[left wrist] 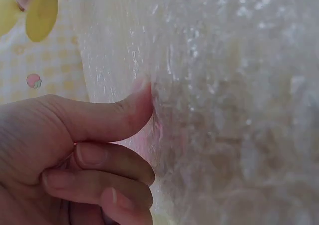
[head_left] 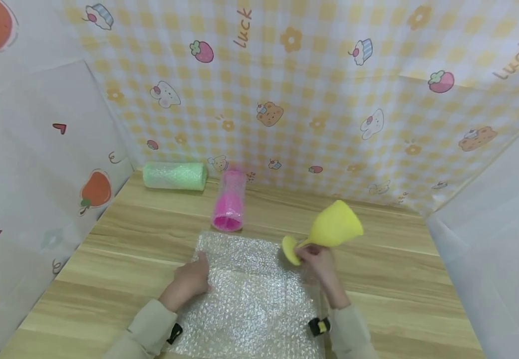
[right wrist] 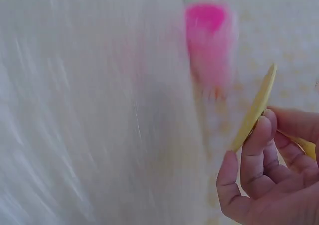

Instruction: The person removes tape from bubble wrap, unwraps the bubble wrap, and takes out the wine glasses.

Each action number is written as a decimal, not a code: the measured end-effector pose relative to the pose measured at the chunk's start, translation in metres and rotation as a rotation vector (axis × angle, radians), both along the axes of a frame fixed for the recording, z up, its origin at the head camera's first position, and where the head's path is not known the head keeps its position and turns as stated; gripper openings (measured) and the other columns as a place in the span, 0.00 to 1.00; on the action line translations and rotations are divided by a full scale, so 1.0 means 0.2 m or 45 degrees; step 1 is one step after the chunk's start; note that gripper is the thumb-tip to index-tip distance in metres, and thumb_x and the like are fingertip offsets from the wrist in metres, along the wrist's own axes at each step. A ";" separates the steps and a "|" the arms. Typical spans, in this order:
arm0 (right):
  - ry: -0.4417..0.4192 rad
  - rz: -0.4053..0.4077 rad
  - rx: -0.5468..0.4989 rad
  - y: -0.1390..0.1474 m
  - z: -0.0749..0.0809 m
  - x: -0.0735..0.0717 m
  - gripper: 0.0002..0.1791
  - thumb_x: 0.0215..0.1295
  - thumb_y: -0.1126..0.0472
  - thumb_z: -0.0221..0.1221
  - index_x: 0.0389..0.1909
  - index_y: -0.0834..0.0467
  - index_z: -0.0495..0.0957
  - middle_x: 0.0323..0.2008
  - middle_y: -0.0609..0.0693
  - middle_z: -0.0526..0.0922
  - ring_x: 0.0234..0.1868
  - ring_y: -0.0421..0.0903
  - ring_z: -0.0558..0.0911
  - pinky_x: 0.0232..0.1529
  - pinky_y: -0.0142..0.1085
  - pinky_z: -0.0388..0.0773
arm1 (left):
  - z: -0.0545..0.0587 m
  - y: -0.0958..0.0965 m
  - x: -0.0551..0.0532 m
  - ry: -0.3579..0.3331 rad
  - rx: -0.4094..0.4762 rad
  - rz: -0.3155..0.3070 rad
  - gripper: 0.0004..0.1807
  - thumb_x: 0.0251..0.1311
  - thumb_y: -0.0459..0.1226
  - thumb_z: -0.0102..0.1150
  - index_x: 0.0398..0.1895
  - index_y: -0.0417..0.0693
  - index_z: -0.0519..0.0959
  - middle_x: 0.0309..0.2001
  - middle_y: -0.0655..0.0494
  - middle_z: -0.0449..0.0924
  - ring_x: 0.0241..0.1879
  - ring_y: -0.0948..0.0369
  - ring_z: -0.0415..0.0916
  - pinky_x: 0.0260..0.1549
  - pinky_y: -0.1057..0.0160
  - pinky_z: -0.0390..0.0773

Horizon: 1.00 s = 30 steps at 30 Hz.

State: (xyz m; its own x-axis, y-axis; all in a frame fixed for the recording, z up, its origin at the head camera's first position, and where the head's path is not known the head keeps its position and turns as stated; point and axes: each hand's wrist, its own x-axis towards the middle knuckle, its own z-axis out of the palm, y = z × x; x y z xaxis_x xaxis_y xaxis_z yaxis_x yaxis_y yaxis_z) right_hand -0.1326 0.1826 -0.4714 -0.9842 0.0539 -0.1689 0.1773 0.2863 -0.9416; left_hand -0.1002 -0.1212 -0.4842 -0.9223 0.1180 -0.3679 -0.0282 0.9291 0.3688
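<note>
A yellow plastic goblet (head_left: 336,224) lies tilted in my right hand (head_left: 321,267), its bowl up to the right. Thumb and fingers pinch the stem beside the round foot (right wrist: 256,105). Beneath is a sheet of clear bubble wrap (head_left: 259,309), spread over the table toward me. At its left edge rests my left hand (head_left: 189,281). In the left wrist view the thumb tip (left wrist: 142,98) and the curled fingers (left wrist: 99,172) bear against the wrap, with nothing visible between them.
Behind the sheet, a pink cup (head_left: 229,204) wrapped in bubble wrap lies on the wooden table (head_left: 389,279). A green wrapped roll-shaped item (head_left: 174,176) lies at the back left. Patterned cloth (head_left: 286,75) hangs behind, with pale sheets at both sides.
</note>
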 end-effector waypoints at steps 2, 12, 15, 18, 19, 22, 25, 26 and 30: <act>0.013 -0.057 0.016 0.07 0.00 -0.08 0.14 0.57 0.67 0.61 0.43 0.68 0.73 0.31 0.55 0.82 0.28 0.40 0.80 0.36 0.35 0.82 | 0.00 0.01 0.00 0.008 -0.028 -0.011 0.52 0.41 0.38 0.70 0.63 0.18 0.50 0.36 0.29 0.78 0.28 0.44 0.77 0.30 0.48 0.77; 0.045 -0.139 0.230 0.22 -0.06 -0.29 0.10 0.63 0.62 0.57 0.40 0.65 0.75 0.28 0.56 0.84 0.27 0.40 0.81 0.37 0.36 0.82 | 0.00 0.03 0.00 0.011 -0.109 -0.016 0.52 0.40 0.39 0.71 0.63 0.19 0.53 0.26 0.39 0.78 0.20 0.53 0.72 0.21 0.57 0.74; 0.044 -0.126 0.291 0.23 -0.09 -0.31 0.10 0.62 0.61 0.57 0.35 0.66 0.76 0.26 0.56 0.83 0.26 0.41 0.80 0.34 0.32 0.80 | 0.00 0.03 0.01 0.021 -0.091 -0.016 0.52 0.40 0.39 0.71 0.63 0.19 0.53 0.22 0.42 0.77 0.18 0.55 0.71 0.20 0.58 0.73; 0.018 -0.100 0.278 0.23 -0.12 -0.33 0.09 0.62 0.63 0.56 0.32 0.67 0.74 0.25 0.57 0.81 0.25 0.42 0.78 0.32 0.31 0.79 | 0.00 0.02 0.01 0.040 -0.066 -0.023 0.53 0.39 0.39 0.72 0.63 0.19 0.52 0.22 0.44 0.77 0.18 0.56 0.70 0.20 0.59 0.72; 0.009 -0.092 0.273 0.24 -0.13 -0.33 0.09 0.63 0.63 0.56 0.32 0.68 0.74 0.25 0.57 0.81 0.25 0.42 0.78 0.32 0.32 0.79 | 0.00 0.02 0.02 0.044 -0.055 -0.026 0.53 0.39 0.39 0.72 0.63 0.19 0.52 0.22 0.45 0.77 0.17 0.56 0.70 0.19 0.59 0.72; -0.023 -0.068 0.266 0.24 -0.14 -0.33 0.08 0.62 0.65 0.55 0.34 0.68 0.74 0.26 0.57 0.80 0.25 0.42 0.78 0.32 0.34 0.81 | 0.00 0.02 0.02 0.046 -0.023 -0.029 0.52 0.41 0.39 0.71 0.63 0.18 0.51 0.22 0.46 0.76 0.17 0.57 0.69 0.19 0.60 0.71; -0.044 -0.039 0.284 0.25 -0.14 -0.34 0.09 0.59 0.67 0.55 0.38 0.70 0.74 0.28 0.56 0.80 0.26 0.40 0.78 0.34 0.33 0.81 | 0.01 0.01 0.02 0.033 -0.012 -0.024 0.52 0.42 0.39 0.70 0.64 0.19 0.50 0.19 0.48 0.74 0.17 0.57 0.69 0.18 0.61 0.69; -0.052 -0.022 0.285 0.25 -0.14 -0.34 0.11 0.58 0.68 0.55 0.40 0.71 0.73 0.29 0.56 0.80 0.27 0.40 0.78 0.35 0.34 0.80 | 0.01 0.01 0.02 0.031 -0.013 -0.023 0.52 0.43 0.39 0.69 0.64 0.19 0.50 0.19 0.48 0.74 0.17 0.56 0.69 0.18 0.61 0.70; -0.070 0.062 0.315 0.27 -0.12 -0.30 0.16 0.54 0.71 0.56 0.43 0.71 0.69 0.35 0.59 0.77 0.32 0.45 0.78 0.38 0.37 0.79 | 0.01 0.00 0.03 0.020 -0.023 -0.017 0.52 0.44 0.40 0.69 0.64 0.20 0.50 0.18 0.47 0.74 0.18 0.56 0.70 0.20 0.59 0.71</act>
